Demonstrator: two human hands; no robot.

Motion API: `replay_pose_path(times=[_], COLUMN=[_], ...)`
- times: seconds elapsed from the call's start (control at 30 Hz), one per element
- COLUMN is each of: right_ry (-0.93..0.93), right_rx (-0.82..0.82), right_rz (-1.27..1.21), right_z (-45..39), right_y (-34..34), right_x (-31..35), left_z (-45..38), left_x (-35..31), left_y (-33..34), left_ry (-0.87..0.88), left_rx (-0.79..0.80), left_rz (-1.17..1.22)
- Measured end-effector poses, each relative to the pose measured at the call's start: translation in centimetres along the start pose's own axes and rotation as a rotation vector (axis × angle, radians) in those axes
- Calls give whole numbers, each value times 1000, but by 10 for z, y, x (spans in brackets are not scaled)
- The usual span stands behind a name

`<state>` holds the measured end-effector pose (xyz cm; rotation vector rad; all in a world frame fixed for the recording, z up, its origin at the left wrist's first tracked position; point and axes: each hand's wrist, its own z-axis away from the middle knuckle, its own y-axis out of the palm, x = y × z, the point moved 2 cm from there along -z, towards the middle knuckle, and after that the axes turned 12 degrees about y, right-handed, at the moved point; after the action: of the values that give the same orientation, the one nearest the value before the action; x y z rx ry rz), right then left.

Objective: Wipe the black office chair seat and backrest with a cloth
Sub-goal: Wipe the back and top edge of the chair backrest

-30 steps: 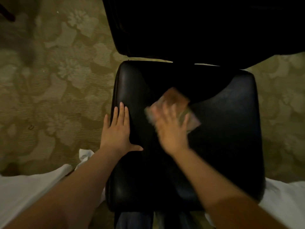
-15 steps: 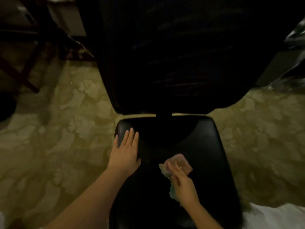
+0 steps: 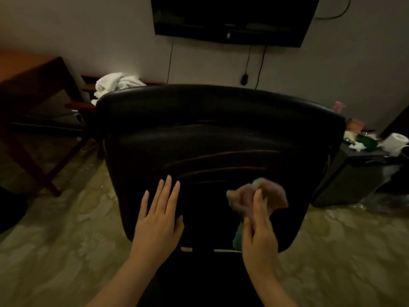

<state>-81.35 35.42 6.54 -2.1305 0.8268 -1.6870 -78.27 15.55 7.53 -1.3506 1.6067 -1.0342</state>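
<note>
The right hand [image 3: 259,231] pinches a soft, limp, crumpled pinkish cloth [image 3: 257,197], bunched and light, against the smooth black padded chair backrest [image 3: 221,134]; the left hand [image 3: 158,220] lies open, flat beside it, likely bracing a swivelling chair.

Left hand [image 3: 158,227] is lying flat, fingers spread, on the lower part of the black backrest [image 3: 221,134]. Right hand [image 3: 260,231] is pinching a crumpled cloth [image 3: 269,193] against the backrest, right of the left hand. A wall-mounted television [image 3: 232,16] is hanging above; white towels [image 3: 117,83] are sitting behind the chair.
</note>
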Motion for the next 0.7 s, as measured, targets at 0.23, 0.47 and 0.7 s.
replay_pose_path(times=[0.23,0.47,0.7], right_ry=[-421,-245,-397], right_rx=[-170,-342,-138], right_rz=[253,262,353], right_z=[-51,-51,-14], right_y=[90,90,143], right_x=[75,47,103], left_z=[-58,-77,-72], left_x=[18,40,63], left_y=[-47,-51,-42], left_ry=[-83,-12,9], left_rx=[-369,-280,-318], left_rz=[70,60,67])
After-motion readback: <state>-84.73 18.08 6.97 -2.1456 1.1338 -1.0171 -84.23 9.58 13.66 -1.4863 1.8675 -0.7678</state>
